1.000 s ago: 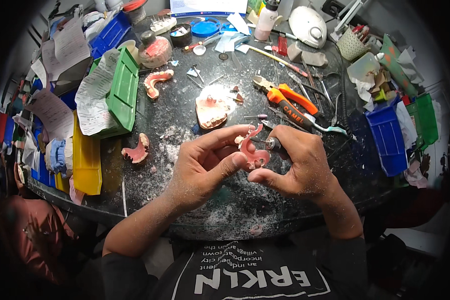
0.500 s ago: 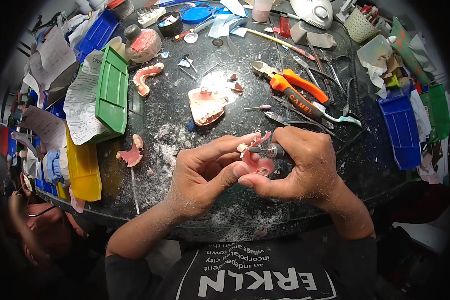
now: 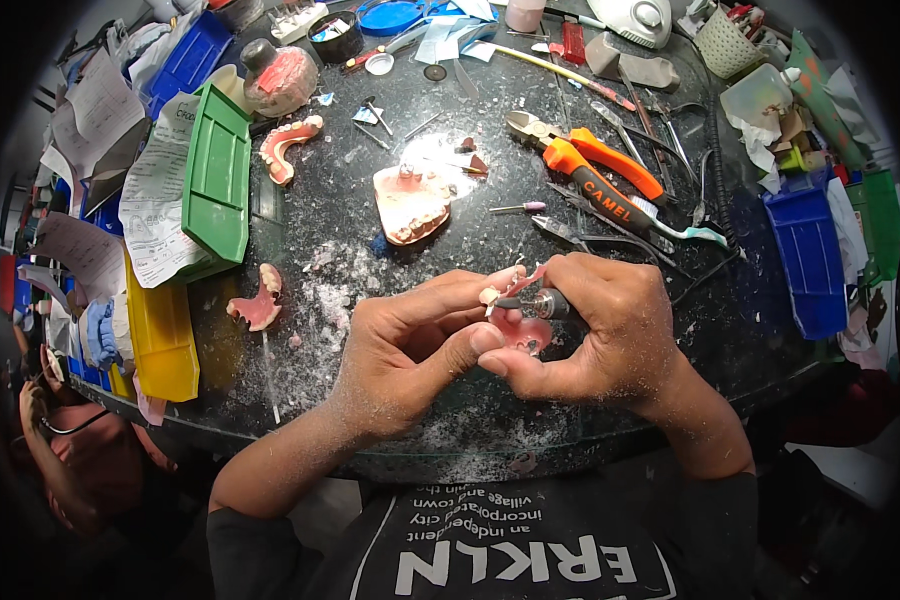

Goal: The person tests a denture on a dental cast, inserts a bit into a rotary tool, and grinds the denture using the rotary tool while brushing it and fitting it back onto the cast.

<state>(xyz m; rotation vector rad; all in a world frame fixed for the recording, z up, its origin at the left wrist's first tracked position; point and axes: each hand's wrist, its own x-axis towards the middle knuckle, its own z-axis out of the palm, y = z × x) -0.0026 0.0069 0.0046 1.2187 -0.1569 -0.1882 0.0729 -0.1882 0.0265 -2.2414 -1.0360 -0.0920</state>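
My left hand, dusted with white powder, is closed around a pink partial denture with pale teeth at its left edge. My right hand grips a metal rotary handpiece. Its grey bur reaches left into the curve of the denture and appears to touch it near the teeth; the exact contact is too small to tell. My right thumb rests close to the denture's lower edge, across from my left thumb. Most of the handpiece is hidden in my right palm. Beyond my hands stands a dental cast under a bright light spot.
Orange-handled cutters, pliers and a toothbrush lie to the right. Two other dentures lie left, near a green bin and yellow bin. White powder covers the dark table. Another person sits far left.
The denture has tilted slightly between my hands, and the bur sits a little lower against it. My grips stay the same. At far left, the other person's arm has shifted.
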